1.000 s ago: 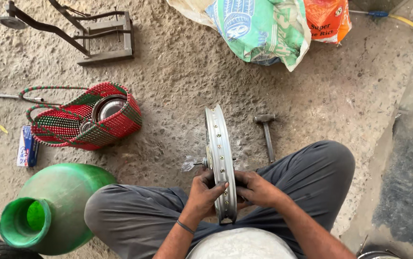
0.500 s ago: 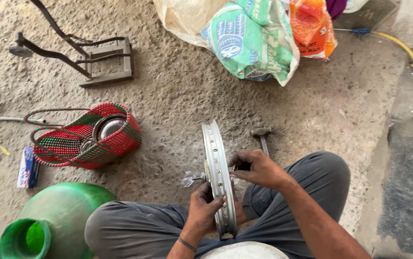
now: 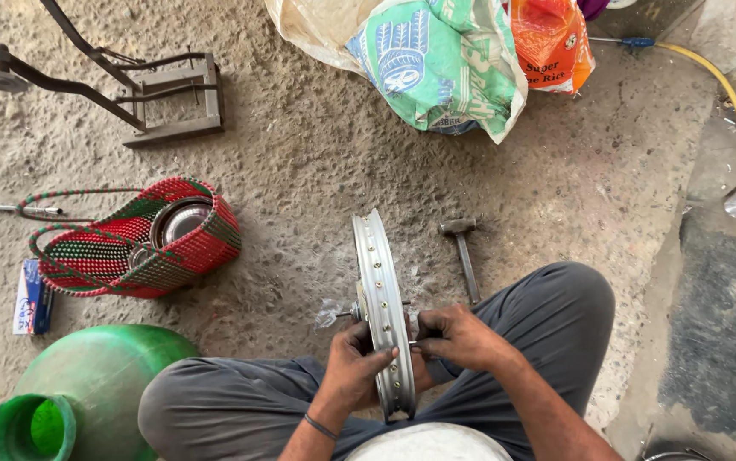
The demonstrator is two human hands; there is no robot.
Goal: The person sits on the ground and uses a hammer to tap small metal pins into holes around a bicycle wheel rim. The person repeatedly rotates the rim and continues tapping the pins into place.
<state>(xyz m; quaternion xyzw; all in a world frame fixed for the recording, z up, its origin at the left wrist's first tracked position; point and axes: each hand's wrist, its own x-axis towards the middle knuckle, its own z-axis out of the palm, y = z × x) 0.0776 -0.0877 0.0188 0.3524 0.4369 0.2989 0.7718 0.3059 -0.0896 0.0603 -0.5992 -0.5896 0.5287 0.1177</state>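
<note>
A silver spoked wheel rim (image 3: 376, 282) stands upright on edge on the rough ground between my knees. My left hand (image 3: 355, 358) grips the rim's near part from the left, fingers over its edge. My right hand (image 3: 458, 337) is closed at the rim's right side near the hub, pinching a thin spoke or small part that is too small to make out. A hub axle end (image 3: 338, 314) sticks out on the left of the rim.
A hammer (image 3: 464, 252) lies right of the rim. A red-and-green woven basket (image 3: 142, 252) with metal parts lies left. A green plastic pot (image 3: 78, 388) stands at lower left. Printed sacks (image 3: 445, 60), a metal stand (image 3: 129, 85) and a yellow hose (image 3: 727, 94) lie farther off.
My right hand came back down from the rim's upper right side to the hub area. My left hand keeps its hold on the rim. The camera view shifted slightly.
</note>
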